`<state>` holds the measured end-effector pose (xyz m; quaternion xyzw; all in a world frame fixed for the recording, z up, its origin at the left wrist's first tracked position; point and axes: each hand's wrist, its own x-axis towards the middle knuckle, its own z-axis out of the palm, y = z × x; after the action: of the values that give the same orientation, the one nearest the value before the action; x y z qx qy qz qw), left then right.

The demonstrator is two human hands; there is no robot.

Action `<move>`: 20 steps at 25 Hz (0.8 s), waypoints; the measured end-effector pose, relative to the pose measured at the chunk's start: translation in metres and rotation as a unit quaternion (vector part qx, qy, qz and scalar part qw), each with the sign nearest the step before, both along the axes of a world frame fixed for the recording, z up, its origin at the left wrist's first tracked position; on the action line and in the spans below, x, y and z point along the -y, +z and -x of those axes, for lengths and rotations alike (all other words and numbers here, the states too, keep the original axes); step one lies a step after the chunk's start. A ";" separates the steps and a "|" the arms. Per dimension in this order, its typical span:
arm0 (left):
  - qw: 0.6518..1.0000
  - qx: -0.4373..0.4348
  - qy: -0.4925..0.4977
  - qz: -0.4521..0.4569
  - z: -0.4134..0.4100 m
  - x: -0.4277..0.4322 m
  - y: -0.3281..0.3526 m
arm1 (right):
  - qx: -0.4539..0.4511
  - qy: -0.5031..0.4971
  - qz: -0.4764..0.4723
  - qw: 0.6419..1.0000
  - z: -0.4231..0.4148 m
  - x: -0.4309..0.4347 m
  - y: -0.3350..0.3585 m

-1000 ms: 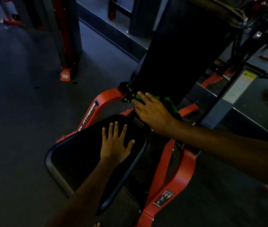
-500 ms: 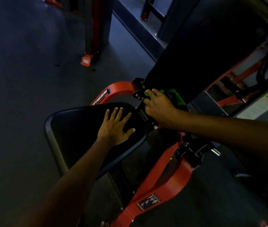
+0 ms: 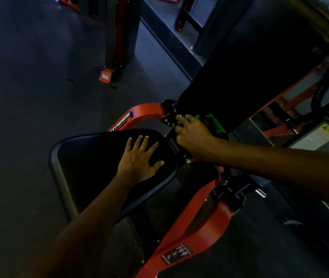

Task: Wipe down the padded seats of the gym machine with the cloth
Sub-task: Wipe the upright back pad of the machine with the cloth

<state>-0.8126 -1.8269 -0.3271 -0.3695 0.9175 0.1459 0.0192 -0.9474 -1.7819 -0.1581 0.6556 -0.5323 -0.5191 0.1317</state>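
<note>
Tilted back pad (image 3: 250,67) above seat pad (image 3: 99,167). Left hand (image 3: 139,159) flat, fingers spread, near the seat's far corner. Right hand (image 3: 194,135) on green cloth (image 3: 213,125) at back pad's bottom edge, grip unclear. Risks snagging cloth or fingertips on hinge bracket (image 3: 169,117) just beside.

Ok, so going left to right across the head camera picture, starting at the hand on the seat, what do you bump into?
left hand → right hand → green cloth → white and yellow label
</note>
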 end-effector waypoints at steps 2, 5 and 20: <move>1.000 -0.007 0.015 0.012 0.011 -0.001 0.006 | 0.033 -0.005 0.017 0.999 0.003 0.007 0.002; 0.999 -0.004 0.000 0.045 0.023 0.008 0.009 | 0.069 -0.018 0.075 0.995 0.003 0.050 0.006; 1.000 -0.004 -0.018 0.019 0.028 0.017 -0.009 | 0.111 -0.073 0.157 0.979 0.013 0.066 0.037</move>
<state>-0.8410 -1.8441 -0.3360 -0.3526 0.9266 0.1300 0.0111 -0.9607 -1.8475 -0.1212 0.6397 -0.6646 -0.3617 0.1350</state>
